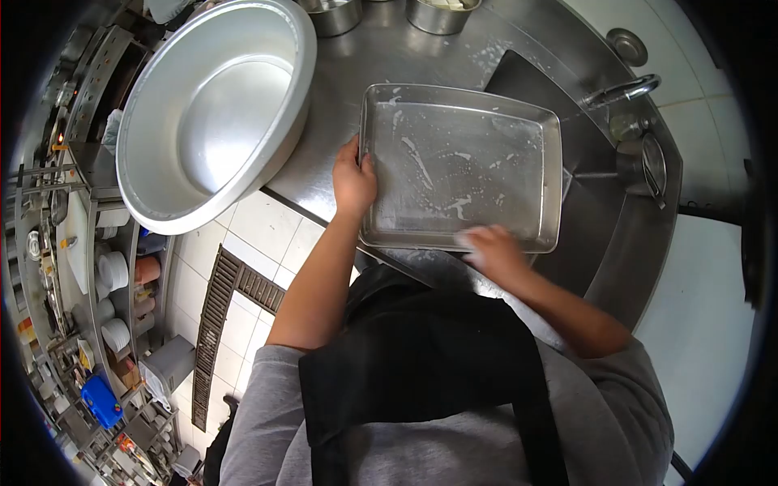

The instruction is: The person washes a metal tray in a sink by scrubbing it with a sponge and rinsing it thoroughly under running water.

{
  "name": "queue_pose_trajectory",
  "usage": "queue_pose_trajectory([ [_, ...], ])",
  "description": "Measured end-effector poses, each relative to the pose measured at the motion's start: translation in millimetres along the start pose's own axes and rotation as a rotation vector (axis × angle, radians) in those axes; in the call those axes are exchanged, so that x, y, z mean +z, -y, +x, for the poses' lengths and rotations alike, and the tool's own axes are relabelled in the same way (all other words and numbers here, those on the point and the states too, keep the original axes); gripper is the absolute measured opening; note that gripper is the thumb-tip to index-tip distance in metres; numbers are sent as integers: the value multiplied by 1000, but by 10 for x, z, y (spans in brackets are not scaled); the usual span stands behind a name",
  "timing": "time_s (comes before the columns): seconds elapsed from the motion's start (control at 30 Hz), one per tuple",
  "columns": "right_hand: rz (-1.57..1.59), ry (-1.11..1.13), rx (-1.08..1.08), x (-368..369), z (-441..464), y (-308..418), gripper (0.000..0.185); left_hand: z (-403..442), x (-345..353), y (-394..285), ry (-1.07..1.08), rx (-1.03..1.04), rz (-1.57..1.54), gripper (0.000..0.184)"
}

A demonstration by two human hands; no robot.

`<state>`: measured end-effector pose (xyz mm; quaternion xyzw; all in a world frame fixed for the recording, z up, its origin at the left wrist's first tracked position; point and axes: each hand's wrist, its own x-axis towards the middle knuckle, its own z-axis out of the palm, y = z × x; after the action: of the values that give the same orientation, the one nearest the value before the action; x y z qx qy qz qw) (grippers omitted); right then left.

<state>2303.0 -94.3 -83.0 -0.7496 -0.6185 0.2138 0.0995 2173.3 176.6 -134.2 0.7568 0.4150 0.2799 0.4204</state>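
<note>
A rectangular metal baking pan [478, 154] lies over the corner of the sink, its inside wet with streaks of white suds. My left hand [354, 180] grips its left rim, thumb on the inner side and fingers outside. At the near edge of the pan, right of its middle, is my right hand [493, 253], blurred by motion. Its fingers are curled, and a small whitish patch shows at the fingertips; what it is I cannot make out. The sink basin [592, 219] is partly hidden beneath the pan.
A large aluminium basin [235, 113] stands tilted at the left. Metal pots [442, 14] sit at the counter's far edge. On the right are a faucet [624, 91] and a metal container with a strainer [642, 166]. Shelves of dishes [113, 271] and a floor drain [212, 340] lie left.
</note>
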Motion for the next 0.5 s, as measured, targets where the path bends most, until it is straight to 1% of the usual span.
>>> queue_pose_trajectory([
  [0.03,63,-77,-80,124,213,285,35,-4,0,-19,6,-2,0,39],
  [0.07,131,-59,-124,251,433,523,30,-5,-1,-36,-4,13,22,39],
  [0.13,74,-125,-189,410,717,869,30,-12,2,-17,-16,25,47,38],
  [0.23,75,-178,-237,373,492,614,32,-18,5,4,-10,45,61,38],
  [0.27,-9,-207,-252,350,316,363,35,-11,-4,-29,2,15,42,38],
  [0.33,-182,-227,-207,318,-70,-158,34,-15,-7,-40,14,-20,16,38],
  [0.37,-188,-222,-207,242,-128,-194,34,-14,2,-30,-1,9,25,38],
  [0.43,-102,-281,-91,136,-214,-202,32,3,-14,-10,-19,38,33,39],
  [0.47,-67,-305,-100,250,-134,-137,30,25,-17,5,-2,36,63,39],
  [0.5,34,-299,-71,311,8,53,29,39,-6,15,11,33,93,39],
])
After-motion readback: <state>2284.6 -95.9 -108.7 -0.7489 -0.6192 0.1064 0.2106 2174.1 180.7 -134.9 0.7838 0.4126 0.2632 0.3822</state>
